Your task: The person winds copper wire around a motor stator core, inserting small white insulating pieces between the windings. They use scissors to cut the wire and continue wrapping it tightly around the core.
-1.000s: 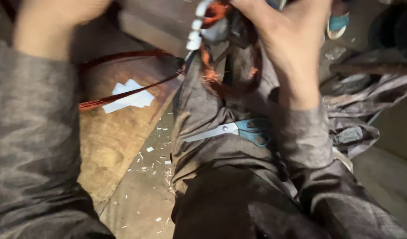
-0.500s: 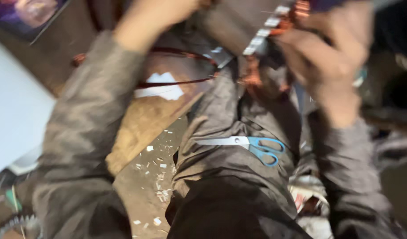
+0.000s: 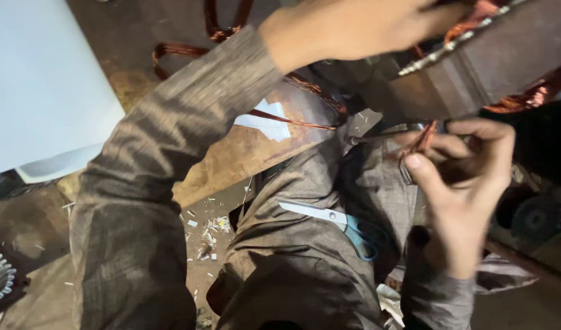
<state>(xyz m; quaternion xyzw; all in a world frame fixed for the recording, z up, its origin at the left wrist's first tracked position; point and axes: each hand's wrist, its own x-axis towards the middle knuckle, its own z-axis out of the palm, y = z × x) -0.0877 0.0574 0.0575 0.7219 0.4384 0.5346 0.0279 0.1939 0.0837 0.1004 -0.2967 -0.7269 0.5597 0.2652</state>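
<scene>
Above the lap, the left hand (image 3: 353, 27) grips the half-wound motor core (image 3: 494, 61) while the right hand (image 3: 460, 165) pinches loose copper wire (image 3: 424, 140), scissors (image 3: 335, 220) idle

One scissors (image 3: 335, 221), two hands (image 3: 353, 27) (image 3: 460, 183).

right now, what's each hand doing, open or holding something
Left hand: closed on top of the motor stator.
Right hand: pinching copper wire under it.

Blue-handled scissors (image 3: 344, 225) lie on the lap; a white sheet (image 3: 42, 91) fills the far left; white paper scraps (image 3: 207, 235) litter the floor near the wooden board (image 3: 244, 156).
</scene>
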